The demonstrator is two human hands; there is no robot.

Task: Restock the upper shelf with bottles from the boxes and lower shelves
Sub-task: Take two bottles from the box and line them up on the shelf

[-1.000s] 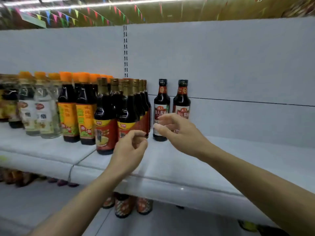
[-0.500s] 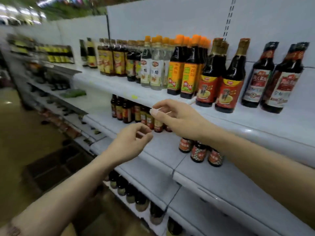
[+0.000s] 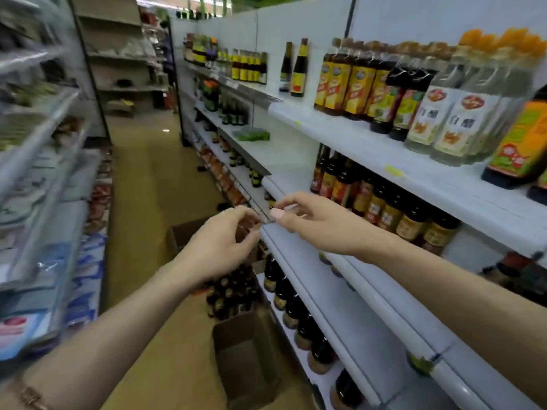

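My left hand and my right hand hover side by side in front of the white shelving, both empty with loosely curled fingers. The upper shelf on the right carries yellow-labelled dark bottles, clear vinegar bottles and an orange-labelled bottle. Dark bottles line the shelf below it, and more stand on the lowest shelf. On the floor under my left hand sits an open cardboard box of dark bottles.
A second, empty-looking open cardboard box stands nearer to me on the floor. Another box lies behind my left hand. The aisle floor runs away ahead, with packed shelving along its left side.
The view has swung left and down, from facing the upper shelf to looking along the aisle with the floor boxes in sight. Both hands stay empty and close together.
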